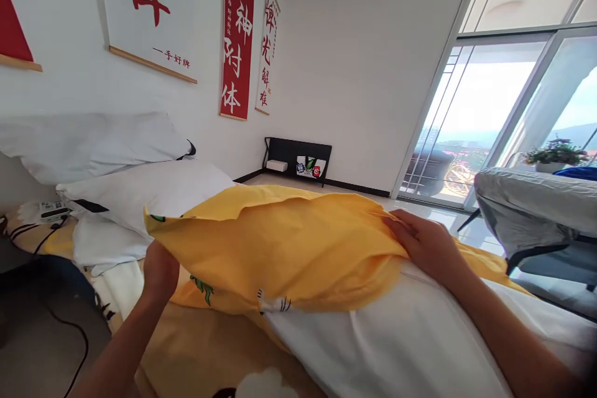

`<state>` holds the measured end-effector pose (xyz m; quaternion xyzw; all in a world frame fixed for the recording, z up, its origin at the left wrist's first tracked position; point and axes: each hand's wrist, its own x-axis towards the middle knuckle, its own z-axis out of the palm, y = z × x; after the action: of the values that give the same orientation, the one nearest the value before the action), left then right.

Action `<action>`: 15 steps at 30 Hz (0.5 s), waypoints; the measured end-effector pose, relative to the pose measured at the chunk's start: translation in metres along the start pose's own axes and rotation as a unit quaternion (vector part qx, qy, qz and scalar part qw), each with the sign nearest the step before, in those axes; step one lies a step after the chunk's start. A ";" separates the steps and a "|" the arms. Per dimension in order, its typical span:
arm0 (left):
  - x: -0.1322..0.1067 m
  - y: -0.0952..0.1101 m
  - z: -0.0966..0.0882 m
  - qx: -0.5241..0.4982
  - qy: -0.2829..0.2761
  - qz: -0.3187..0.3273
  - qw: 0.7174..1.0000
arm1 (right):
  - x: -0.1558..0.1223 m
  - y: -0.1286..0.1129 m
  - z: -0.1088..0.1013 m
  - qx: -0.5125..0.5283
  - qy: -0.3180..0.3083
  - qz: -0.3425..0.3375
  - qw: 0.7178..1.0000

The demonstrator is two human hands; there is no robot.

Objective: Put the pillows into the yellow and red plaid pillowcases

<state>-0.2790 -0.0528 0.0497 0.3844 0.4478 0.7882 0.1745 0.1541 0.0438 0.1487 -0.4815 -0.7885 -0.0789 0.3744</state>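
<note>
A yellow pillowcase (280, 249) with small printed figures is held up over the bed. My left hand (160, 270) grips its left edge from below, fingers hidden behind the cloth. My right hand (422, 242) pinches its right edge, fingers closed on the fabric. A white pillow (410, 342) sticks out of the pillowcase toward me, lying under my right forearm. The bed below has a yellow patterned sheet (200, 354).
White pillows (140, 189) are stacked at the head of the bed on the left. A dark chair back (41, 317) with a cable stands lower left. A grey covered seat (532, 211) is at the right, with glass balcony doors (489, 118) behind. Scrolls (237, 31) hang on the wall.
</note>
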 end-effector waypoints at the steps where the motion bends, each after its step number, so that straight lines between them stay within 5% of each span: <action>1: -0.001 0.007 0.002 -0.041 0.017 0.013 0.999 | -0.003 0.005 0.004 0.004 -0.015 0.001 1.000; 3: -0.009 0.020 0.013 -0.073 -0.014 0.045 0.996 | -0.008 0.017 0.017 0.009 -0.039 0.013 0.999; 5: -0.019 0.031 0.031 0.017 -0.116 0.115 0.986 | -0.013 0.030 0.029 0.010 -0.051 0.027 0.998; 9: -0.030 0.046 0.058 0.265 -0.328 0.278 0.863 | -0.019 0.049 0.028 0.022 -0.019 0.030 0.999; 15: -0.031 0.054 0.061 0.299 -0.383 0.340 0.805 | -0.028 0.065 0.016 0.067 -0.018 0.034 0.997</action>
<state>-0.2084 -0.0661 0.0992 0.8155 0.3992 0.4131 -0.0707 0.2068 0.0660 0.1033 -0.4835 -0.7818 -0.0044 0.3936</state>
